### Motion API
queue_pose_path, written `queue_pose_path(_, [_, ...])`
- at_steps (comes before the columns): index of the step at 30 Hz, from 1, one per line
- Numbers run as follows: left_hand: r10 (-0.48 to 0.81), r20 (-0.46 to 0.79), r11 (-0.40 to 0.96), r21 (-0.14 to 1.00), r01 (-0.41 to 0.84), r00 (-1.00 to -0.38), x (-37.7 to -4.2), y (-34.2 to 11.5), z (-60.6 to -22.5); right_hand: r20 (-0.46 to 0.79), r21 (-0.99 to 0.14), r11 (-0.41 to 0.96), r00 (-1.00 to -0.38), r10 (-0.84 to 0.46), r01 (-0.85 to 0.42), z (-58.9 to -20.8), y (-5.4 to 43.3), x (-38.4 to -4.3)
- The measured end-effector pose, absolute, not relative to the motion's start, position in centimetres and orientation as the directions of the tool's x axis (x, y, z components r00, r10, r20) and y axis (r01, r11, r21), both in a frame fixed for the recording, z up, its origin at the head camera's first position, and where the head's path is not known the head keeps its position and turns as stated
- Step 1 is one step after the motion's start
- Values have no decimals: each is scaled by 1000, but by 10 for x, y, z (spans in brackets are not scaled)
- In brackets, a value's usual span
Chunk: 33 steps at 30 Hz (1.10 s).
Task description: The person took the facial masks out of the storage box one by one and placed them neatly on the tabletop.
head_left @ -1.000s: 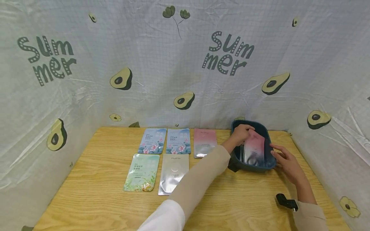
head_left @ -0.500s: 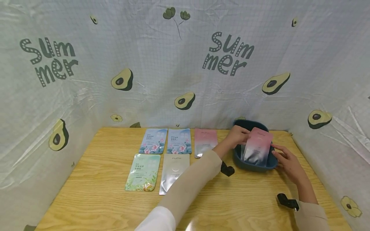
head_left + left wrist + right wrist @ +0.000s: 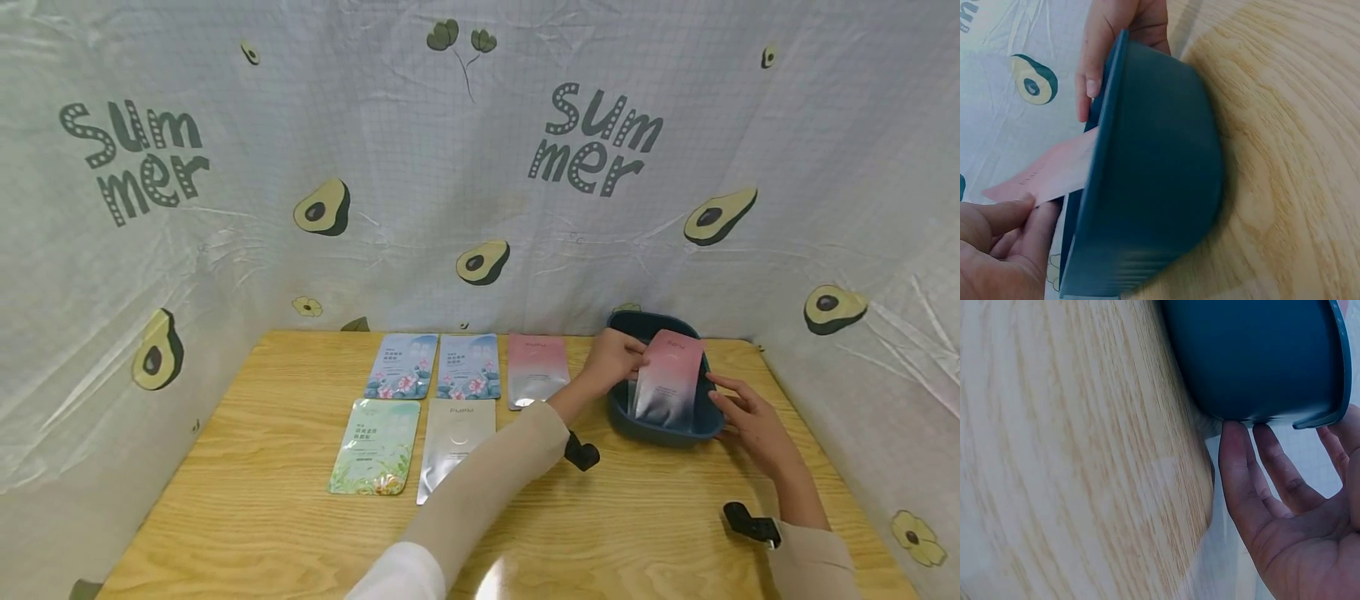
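Note:
My left hand [image 3: 617, 360] pinches a pink-and-silver sheet mask packet [image 3: 670, 379] by its left edge, between thumb and fingers. The packet leans out of a dark blue plastic bin [image 3: 666, 433], its lower end inside. In the left wrist view the packet's pink top [image 3: 1054, 172] sticks out past the bin's rim. Behind it, the edge of another packet shows in the bin. My right hand [image 3: 757, 425] holds the bin's right side; in the right wrist view its fingertips [image 3: 1233, 434] press the outer wall while other digits reach the rim.
Left of the bin, flat packets lie in two rows: two blue floral ones [image 3: 401, 367], a pink one [image 3: 537, 367], a green one [image 3: 375, 446] and a silver-beige one [image 3: 459, 437]. A printed cloth [image 3: 405, 275] walls the wooden table [image 3: 622, 517]. My left forearm crosses the silver-beige packet.
The pink packet has shifted a little right and tilted in the bin. My left hand has moved from its top edge to its left edge. The right hand stays at the bin.

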State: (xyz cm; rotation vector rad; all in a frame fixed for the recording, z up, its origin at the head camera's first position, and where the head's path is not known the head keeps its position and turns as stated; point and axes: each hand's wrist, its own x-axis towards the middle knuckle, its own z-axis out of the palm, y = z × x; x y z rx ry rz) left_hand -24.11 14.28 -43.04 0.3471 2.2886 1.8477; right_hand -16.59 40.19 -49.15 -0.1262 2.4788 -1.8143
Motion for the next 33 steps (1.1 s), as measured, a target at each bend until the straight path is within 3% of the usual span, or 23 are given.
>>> queue_pose_path(20, [256,72,-24,997,68,-964,-247,112,-423,-6,-976,215,-993,-121,-20,-494,403,-168])
queue_pose_path(33, [292,64,-231,973,-5,-954,-248,78,-399,-22,-952,306,-994,-106,-12,-493,401,-168])
